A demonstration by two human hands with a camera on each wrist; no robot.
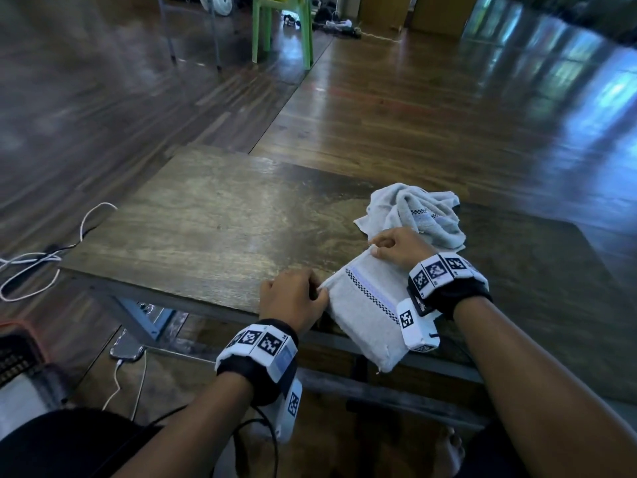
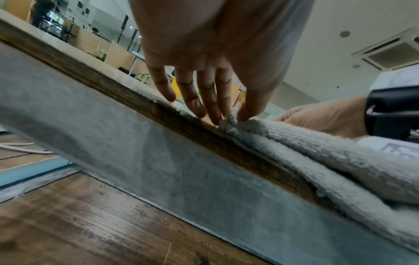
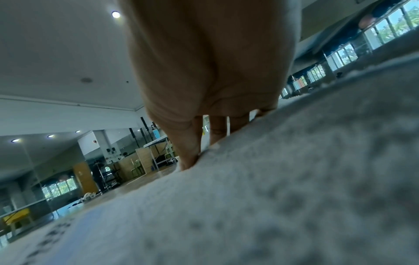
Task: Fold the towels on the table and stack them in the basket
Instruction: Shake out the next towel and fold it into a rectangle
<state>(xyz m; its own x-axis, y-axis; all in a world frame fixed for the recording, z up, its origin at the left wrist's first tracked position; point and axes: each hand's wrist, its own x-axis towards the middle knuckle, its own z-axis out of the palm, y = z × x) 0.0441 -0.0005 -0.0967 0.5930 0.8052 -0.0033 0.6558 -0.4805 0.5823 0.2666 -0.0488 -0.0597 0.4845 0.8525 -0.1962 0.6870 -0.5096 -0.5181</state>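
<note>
A folded grey towel (image 1: 362, 305) with a checkered stripe lies at the near edge of the wooden table (image 1: 206, 219) and overhangs it. My left hand (image 1: 296, 294) pinches its near-left corner; in the left wrist view the thumb and fingers (image 2: 249, 107) squeeze the towel (image 2: 317, 152) edge at the table rim. My right hand (image 1: 396, 248) pinches the far corner, with the thumb (image 3: 188, 152) pressed into the towel (image 3: 272, 197). A crumpled grey towel (image 1: 420, 212) lies just beyond the right hand. A dark basket (image 1: 17, 353) shows partly at the lower left, on the floor.
White cables (image 1: 41, 260) trail on the floor left of the table. A phone (image 1: 127, 350) lies on the floor under the table's near-left corner. A green plastic chair (image 1: 282, 25) stands far back. The table's left half is bare wood.
</note>
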